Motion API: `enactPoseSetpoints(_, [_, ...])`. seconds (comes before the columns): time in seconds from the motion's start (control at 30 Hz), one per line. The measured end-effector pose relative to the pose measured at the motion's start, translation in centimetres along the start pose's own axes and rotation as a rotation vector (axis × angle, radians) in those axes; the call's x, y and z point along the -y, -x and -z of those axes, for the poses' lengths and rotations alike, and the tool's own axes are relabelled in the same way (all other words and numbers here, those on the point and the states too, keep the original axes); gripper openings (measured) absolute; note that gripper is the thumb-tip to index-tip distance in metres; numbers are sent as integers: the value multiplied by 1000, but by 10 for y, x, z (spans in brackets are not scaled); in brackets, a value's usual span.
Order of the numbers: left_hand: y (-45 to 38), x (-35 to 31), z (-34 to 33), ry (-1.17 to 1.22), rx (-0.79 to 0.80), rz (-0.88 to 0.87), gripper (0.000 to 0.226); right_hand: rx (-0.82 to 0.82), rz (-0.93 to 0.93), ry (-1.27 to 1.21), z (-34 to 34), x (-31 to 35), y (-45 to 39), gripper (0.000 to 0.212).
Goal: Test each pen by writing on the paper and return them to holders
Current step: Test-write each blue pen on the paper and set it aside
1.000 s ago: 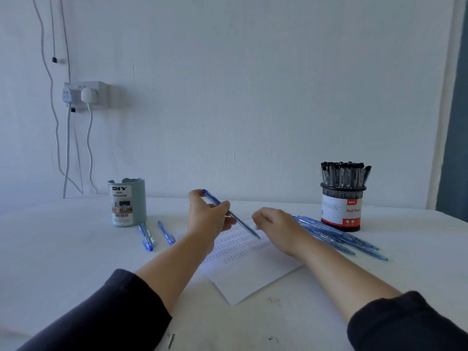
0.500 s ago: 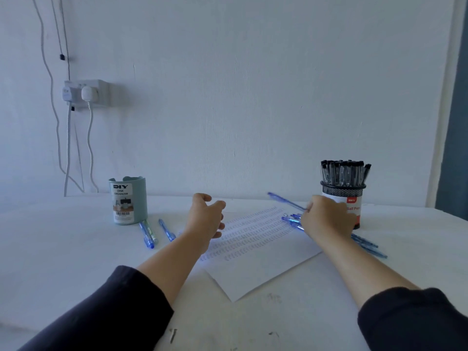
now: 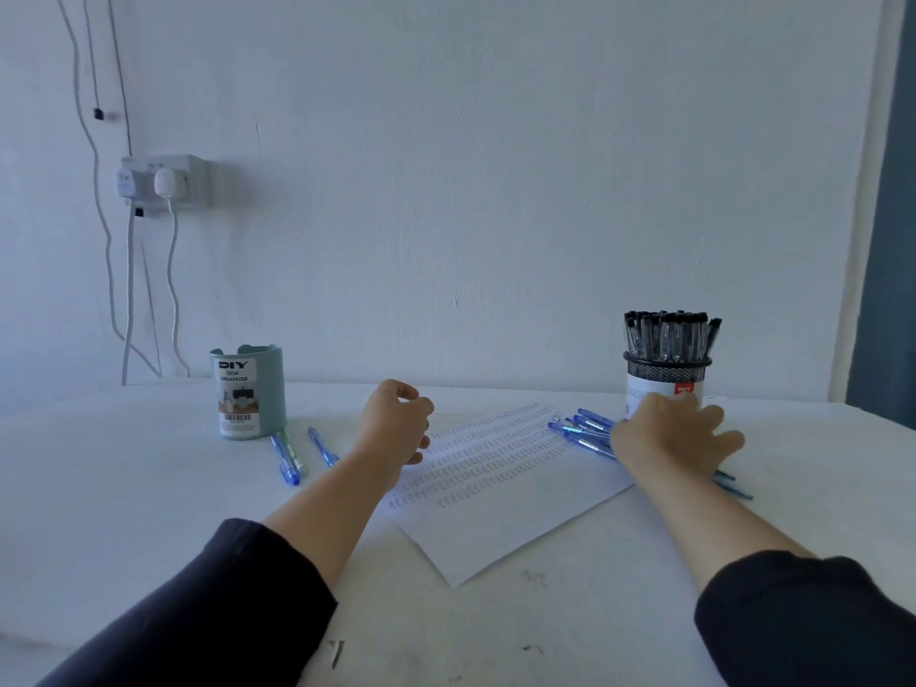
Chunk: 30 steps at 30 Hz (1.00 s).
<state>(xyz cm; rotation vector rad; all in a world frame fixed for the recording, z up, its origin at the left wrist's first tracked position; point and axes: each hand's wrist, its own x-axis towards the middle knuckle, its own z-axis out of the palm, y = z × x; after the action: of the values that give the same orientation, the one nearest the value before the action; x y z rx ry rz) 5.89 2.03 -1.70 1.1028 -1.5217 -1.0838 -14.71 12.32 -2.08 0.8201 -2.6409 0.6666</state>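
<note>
A white sheet of paper [image 3: 495, 503] with rows of pen marks lies in the middle of the table. My left hand [image 3: 396, 423] hovers over its left edge, fingers loosely curled and holding nothing. My right hand [image 3: 669, 438] rests with spread fingers on a pile of several blue pens [image 3: 580, 428] at the paper's right edge, and hides part of the pile. Behind it stands a black mesh holder [image 3: 666, 376] full of black pens. A teal holder [image 3: 248, 396] stands at the left, with three blue pens [image 3: 287, 458] lying beside it.
The table [image 3: 124, 488] is white and runs up to a white wall. A wall socket [image 3: 158, 183] with plugs and hanging cables sits at the upper left. A dark curtain edge [image 3: 892, 240] is at the far right.
The blue pen went from my left hand to my right hand, which carried it right and came down on the pile of blue pens. My left hand now holds nothing.
</note>
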Motion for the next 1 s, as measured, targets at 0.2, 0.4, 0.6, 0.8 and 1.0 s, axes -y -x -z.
enactPoseSetpoints(0.2, [-19,3,33,-609,-263,-216,33,97,508,-160,-1,29,16,35])
enactPoseSetpoints(0.4, [-42,21,77,-1163,-97,-1,41,382,817,-161,-10,53,39,46])
enactPoseSetpoints(0.6, [-48,31,80,-1147,-73,10,33,567,809,-111,-17,53,40,53])
enactPoseSetpoints(0.8, [-48,30,85,-1242,-38,-107,31,603,810,-132,-20,52,37,52])
enactPoseSetpoints(1.0, [-47,30,83,-1245,151,-155,41,612,813,-141,-22,51,35,48])
